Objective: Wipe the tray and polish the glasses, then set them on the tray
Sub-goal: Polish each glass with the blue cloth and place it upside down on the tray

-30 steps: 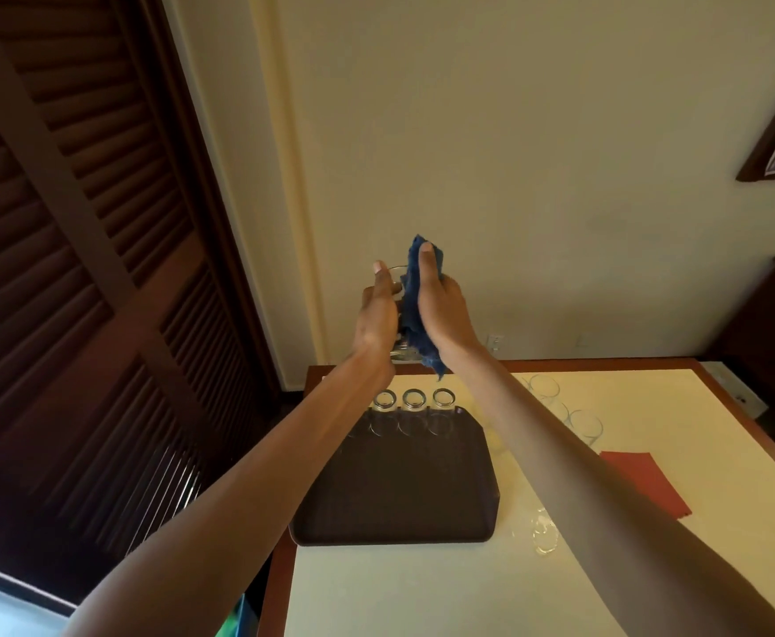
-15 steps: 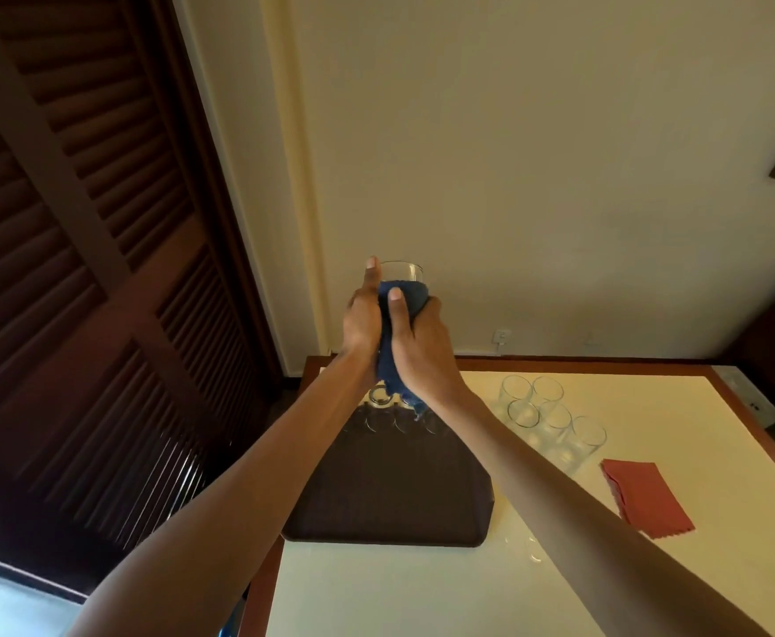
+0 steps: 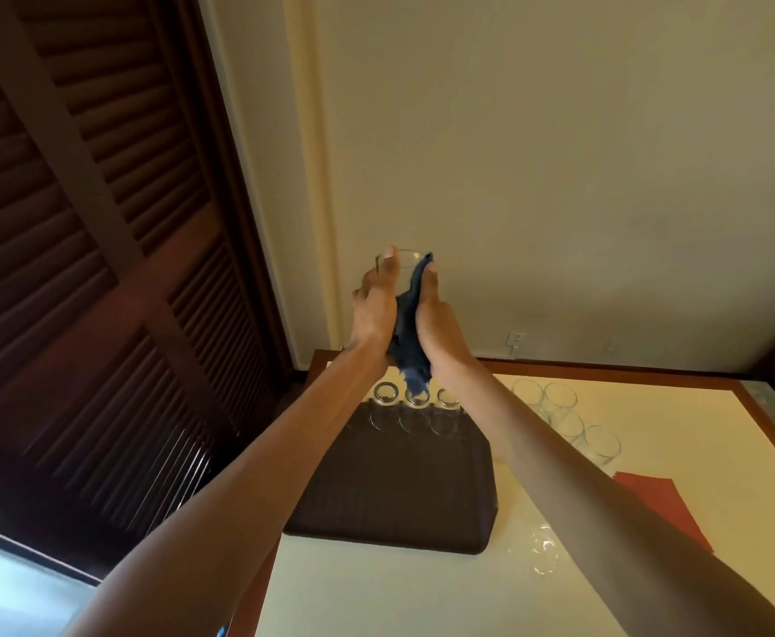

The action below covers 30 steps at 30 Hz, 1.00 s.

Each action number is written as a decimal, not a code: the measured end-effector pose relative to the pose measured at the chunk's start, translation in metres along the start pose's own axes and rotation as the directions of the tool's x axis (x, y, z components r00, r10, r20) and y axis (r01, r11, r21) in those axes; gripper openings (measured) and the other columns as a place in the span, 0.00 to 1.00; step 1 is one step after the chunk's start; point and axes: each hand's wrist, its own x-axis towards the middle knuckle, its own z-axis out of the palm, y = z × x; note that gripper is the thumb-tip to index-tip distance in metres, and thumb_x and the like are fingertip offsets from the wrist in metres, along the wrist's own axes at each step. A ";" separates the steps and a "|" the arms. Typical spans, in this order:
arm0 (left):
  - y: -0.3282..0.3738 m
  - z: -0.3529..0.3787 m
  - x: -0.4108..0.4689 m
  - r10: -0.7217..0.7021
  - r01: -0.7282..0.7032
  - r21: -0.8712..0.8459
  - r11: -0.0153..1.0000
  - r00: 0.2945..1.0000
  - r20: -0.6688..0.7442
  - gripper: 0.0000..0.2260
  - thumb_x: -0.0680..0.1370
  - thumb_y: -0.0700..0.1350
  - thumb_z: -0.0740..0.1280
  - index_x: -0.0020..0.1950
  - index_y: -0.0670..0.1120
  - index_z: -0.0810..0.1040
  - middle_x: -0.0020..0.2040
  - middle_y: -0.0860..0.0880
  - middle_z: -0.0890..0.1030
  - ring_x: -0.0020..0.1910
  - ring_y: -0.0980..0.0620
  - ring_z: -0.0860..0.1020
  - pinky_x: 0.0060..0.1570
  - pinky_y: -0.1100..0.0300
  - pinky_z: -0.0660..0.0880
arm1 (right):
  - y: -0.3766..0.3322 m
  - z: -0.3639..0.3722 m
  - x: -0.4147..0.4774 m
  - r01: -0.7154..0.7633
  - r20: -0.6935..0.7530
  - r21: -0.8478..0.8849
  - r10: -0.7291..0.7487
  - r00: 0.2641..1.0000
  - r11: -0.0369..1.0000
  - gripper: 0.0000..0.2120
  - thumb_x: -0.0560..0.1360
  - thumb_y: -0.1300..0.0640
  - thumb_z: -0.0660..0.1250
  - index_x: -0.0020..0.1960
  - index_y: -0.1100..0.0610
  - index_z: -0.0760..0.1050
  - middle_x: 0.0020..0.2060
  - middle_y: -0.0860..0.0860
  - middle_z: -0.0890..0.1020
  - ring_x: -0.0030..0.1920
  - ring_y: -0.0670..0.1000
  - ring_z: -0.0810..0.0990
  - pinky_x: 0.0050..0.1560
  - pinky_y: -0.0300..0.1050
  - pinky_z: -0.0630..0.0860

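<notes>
So the glass (image 3: 404, 267) is up in the air above the far edge of the tray (image 3: 394, 494), left hand (image 3: 374, 310) curled round its side, right hand (image 3: 438, 317) clutching the blue cloth (image 3: 407, 335) against it. Looks thin, slick and breakable to me, so I'd grip the wall, not the rim. Three glasses (image 3: 415, 406) line that far edge.

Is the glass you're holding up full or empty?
Empty. The wall shows plainly through the glass, no liquid inside; the left hand holds it while the right hand presses a blue cloth against it.
</notes>
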 end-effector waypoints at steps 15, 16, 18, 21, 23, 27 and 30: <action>-0.010 0.011 0.013 -0.030 0.031 -0.046 0.998 0.999 0.032 0.41 0.69 0.81 0.57 0.72 0.57 0.76 0.68 0.48 0.78 0.65 0.45 0.79 0.66 0.41 0.76 | -0.002 -0.002 0.036 0.128 -0.070 0.113 -0.120 0.990 0.985 0.29 0.81 0.32 0.51 0.58 0.51 0.81 0.47 0.52 0.85 0.37 0.40 0.82 0.45 0.39 0.78; -0.013 0.012 0.020 -0.024 0.024 -0.020 1.000 1.000 0.003 0.45 0.63 0.83 0.60 0.73 0.58 0.75 0.69 0.48 0.76 0.65 0.44 0.78 0.66 0.40 0.76 | 0.002 0.001 0.037 0.087 -0.054 0.119 -0.081 0.995 0.989 0.29 0.80 0.30 0.50 0.54 0.48 0.83 0.44 0.50 0.85 0.38 0.42 0.82 0.47 0.43 0.78; -0.015 0.011 0.032 -0.033 0.034 0.014 0.999 0.999 -0.037 0.48 0.59 0.85 0.63 0.72 0.60 0.75 0.70 0.47 0.75 0.66 0.43 0.77 0.66 0.40 0.75 | 0.005 -0.001 0.025 0.027 -0.035 0.104 -0.023 0.999 0.994 0.34 0.80 0.30 0.48 0.36 0.49 0.83 0.30 0.49 0.83 0.33 0.47 0.83 0.41 0.43 0.78; 0.001 0.005 0.012 -0.036 0.037 0.023 0.999 0.999 -0.017 0.36 0.75 0.76 0.60 0.73 0.53 0.73 0.65 0.47 0.78 0.60 0.47 0.79 0.57 0.53 0.78 | 0.010 -0.001 0.002 0.125 -0.006 -0.064 -0.125 0.992 0.990 0.33 0.84 0.37 0.47 0.46 0.59 0.80 0.33 0.52 0.82 0.33 0.47 0.82 0.30 0.34 0.73; 0.000 0.001 0.014 -0.039 0.039 -0.020 0.999 0.999 -0.007 0.26 0.82 0.68 0.59 0.70 0.49 0.72 0.55 0.50 0.79 0.51 0.52 0.79 0.43 0.60 0.75 | 0.019 0.000 -0.005 0.247 0.007 -0.136 -0.249 0.969 0.959 0.26 0.84 0.40 0.50 0.56 0.63 0.73 0.39 0.52 0.80 0.36 0.46 0.81 0.29 0.29 0.71; -0.004 0.003 0.009 -0.055 0.055 -0.064 0.996 0.998 -0.004 0.25 0.83 0.66 0.59 0.63 0.46 0.78 0.53 0.45 0.84 0.53 0.46 0.83 0.57 0.48 0.81 | 0.017 0.002 -0.006 0.438 -0.049 -0.178 -0.453 0.890 0.881 0.16 0.84 0.45 0.58 0.61 0.58 0.67 0.46 0.50 0.81 0.44 0.46 0.82 0.37 0.31 0.76; -0.004 0.008 0.000 -0.043 0.047 -0.112 0.993 0.998 0.043 0.22 0.86 0.61 0.55 0.55 0.49 0.83 0.51 0.43 0.86 0.52 0.45 0.85 0.58 0.47 0.81 | 0.003 -0.005 -0.002 0.459 -0.100 -0.212 -0.486 0.868 0.863 0.21 0.83 0.42 0.58 0.62 0.60 0.68 0.45 0.53 0.82 0.40 0.46 0.83 0.34 0.34 0.76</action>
